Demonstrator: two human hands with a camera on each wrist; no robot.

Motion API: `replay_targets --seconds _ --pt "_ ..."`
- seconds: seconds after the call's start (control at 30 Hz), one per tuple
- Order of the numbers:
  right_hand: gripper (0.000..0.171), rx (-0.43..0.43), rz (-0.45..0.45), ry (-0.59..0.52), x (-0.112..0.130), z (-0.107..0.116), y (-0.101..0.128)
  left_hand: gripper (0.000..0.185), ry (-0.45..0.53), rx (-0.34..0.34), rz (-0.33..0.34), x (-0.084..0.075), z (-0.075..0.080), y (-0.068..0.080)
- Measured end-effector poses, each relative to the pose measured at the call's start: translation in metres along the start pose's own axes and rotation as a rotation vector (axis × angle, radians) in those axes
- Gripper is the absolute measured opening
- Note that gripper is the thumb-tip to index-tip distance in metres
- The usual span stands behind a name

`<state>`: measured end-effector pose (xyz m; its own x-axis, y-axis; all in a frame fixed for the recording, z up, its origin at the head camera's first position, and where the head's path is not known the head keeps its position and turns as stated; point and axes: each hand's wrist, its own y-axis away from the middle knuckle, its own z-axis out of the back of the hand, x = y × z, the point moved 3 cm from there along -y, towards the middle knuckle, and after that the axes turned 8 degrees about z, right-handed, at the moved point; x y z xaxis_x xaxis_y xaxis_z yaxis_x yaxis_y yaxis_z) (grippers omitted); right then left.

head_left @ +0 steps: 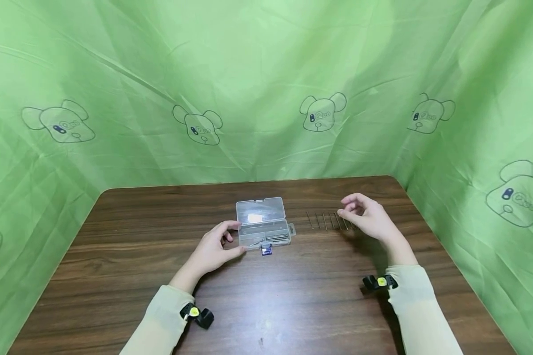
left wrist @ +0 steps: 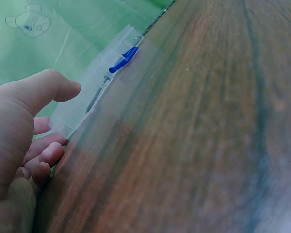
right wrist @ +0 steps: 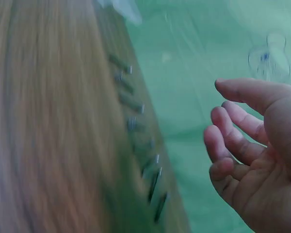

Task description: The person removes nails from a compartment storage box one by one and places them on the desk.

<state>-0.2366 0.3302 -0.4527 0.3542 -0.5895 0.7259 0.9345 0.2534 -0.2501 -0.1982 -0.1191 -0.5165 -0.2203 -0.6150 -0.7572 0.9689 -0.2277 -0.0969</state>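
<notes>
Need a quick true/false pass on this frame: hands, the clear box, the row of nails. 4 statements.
1. The left hand touches the clear plastic box. True.
2. The box's lid is shut. False: it stands open, with nails lying in the tray.
3. The right hand holds a nail. False: its fingers are loosely curled and hold nothing, above the row of nails.
4. The row of nails lies on the wooden table to the right of the box. True.
</notes>
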Motion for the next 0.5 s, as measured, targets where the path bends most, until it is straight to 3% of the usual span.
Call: replay_targets --seconds 0.23,0.5 --pt "0.028 0.098 0.104 -0.103 0.041 -0.035 -0.015 0.067 -0.016 0.003 -0.010 -0.002 0.000 0.000" --pt "0.025 0.218 0.247 -0.150 0.085 -0.081 -0.041 0.068 -0.020 -0.002 -0.015 -0.003 0.001 0.001"
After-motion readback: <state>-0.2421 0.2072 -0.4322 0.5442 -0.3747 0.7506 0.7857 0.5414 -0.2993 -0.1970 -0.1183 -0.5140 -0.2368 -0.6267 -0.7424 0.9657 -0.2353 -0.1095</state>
